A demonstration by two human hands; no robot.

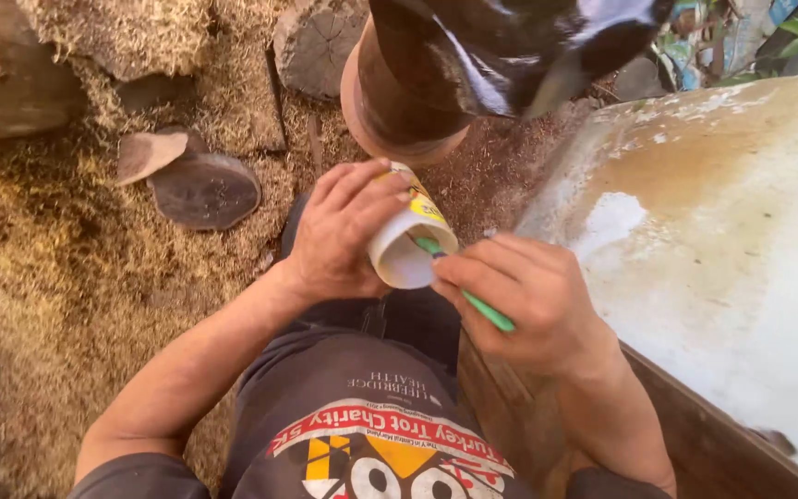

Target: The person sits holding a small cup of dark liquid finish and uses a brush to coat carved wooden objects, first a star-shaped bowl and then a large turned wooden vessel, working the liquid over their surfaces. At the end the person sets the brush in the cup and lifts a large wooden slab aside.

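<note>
A small round white tub [410, 242] with a yellow label [427, 209] is tilting, mouth toward the camera, at centre.

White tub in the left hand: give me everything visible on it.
The tub is a small round container, white and plastic-looking, with a yellow printed label around its side. It is open, with no lid in sight, tilted so its mouth faces the camera, and the inside looks whitish. The left hand wraps its side. A green stick-like tool, pinched in the right hand, reaches into the mouth.
</note>
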